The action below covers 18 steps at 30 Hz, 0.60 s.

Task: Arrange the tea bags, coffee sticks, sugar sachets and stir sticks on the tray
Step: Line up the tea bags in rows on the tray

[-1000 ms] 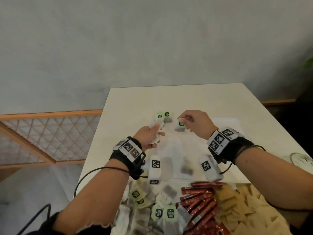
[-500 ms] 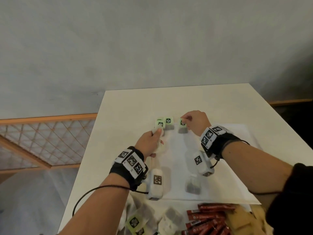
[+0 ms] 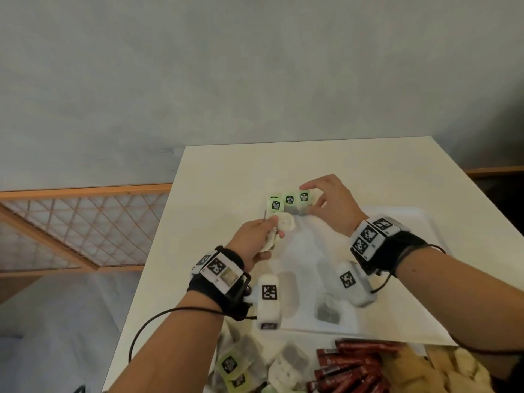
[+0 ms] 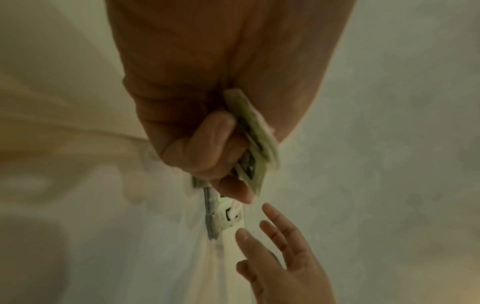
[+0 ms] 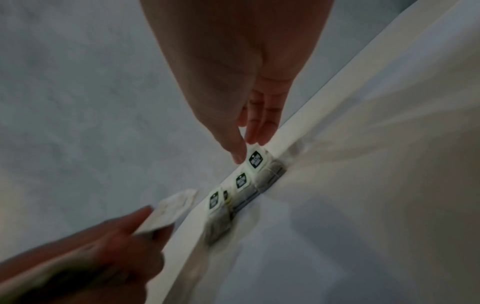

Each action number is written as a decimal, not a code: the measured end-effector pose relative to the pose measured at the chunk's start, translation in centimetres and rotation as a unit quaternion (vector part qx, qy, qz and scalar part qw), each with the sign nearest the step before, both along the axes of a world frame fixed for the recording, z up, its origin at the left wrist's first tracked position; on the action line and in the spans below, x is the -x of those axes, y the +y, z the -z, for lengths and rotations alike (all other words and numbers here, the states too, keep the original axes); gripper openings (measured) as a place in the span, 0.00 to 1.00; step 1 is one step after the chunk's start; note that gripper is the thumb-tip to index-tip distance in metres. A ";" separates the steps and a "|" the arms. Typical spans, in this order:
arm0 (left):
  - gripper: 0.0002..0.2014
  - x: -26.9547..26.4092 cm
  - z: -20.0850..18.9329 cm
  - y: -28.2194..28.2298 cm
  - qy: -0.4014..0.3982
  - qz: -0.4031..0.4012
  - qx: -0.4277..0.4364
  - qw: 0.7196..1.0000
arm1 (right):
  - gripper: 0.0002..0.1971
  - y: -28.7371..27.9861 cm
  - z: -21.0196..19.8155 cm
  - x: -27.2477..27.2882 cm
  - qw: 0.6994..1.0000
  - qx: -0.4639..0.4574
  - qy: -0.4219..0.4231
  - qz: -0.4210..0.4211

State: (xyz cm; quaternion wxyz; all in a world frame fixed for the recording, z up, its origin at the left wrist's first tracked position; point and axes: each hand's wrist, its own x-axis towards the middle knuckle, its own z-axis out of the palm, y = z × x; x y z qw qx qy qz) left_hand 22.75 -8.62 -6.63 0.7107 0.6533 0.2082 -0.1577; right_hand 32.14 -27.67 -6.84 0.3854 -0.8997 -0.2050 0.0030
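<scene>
The right hand (image 3: 333,207) hangs with fingers loosely spread over the far left corner of the white tray (image 3: 425,219). Its fingertips (image 5: 255,134) sit at the green tag of the rightmost tea bag (image 3: 304,204) in a short row; whether they touch or pinch the tag cannot be told, but the fingers look nearly straight. The row of tea bags (image 5: 240,185) stands against the tray's far rim, tags up.

The left hand (image 3: 256,239) is curled around a small bundle of further tea bags (image 3: 279,226), thumb on top, just short of the row's left end; the left wrist view shows their green tags (image 4: 253,150) clamped against the palm.

One loose tea bag (image 3: 327,310) lies near the tray's near edge. Off the tray, at the table's near edge, wait more tea bags (image 3: 235,364), red coffee sticks (image 3: 348,364) and brown sachets (image 3: 442,370); stir sticks are not visible.

The step in hand seems to be lining up tea bags along the far rim. The next move probably calls for taking one bag from the left hand's bundle and setting it beside the last, without toppling the light row.
</scene>
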 end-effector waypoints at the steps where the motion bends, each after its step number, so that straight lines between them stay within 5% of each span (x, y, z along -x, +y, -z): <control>1: 0.16 0.1 -0.2 -0.3 0.006 0.001 0.020 1.000 | 0.24 -0.4 -0.3 0.9 0.999 -0.003 -0.005 -0.039; 5: 0.15 0.6 -1.0 -1.5 0.012 0.033 0.027 0.999 | 0.24 -1.3 -1.0 3.0 0.986 0.053 -0.047 -0.148; 9: 0.09 1.0 -1.9 -2.7 0.024 0.059 0.062 0.996 | 0.08 -1.6 -2.1 3.8 0.979 0.056 -0.098 -0.172; 11: 0.10 1.1 -2.1 -2.8 0.025 0.057 0.047 0.997 | 0.14 -1.8 -2.3 3.6 0.980 0.057 -0.101 -0.164; 18: 0.08 0.3 -2.1 -0.3 -0.002 -0.035 0.027 0.999 | 0.09 -1.2 -2.4 2.8 0.977 0.160 0.036 -0.136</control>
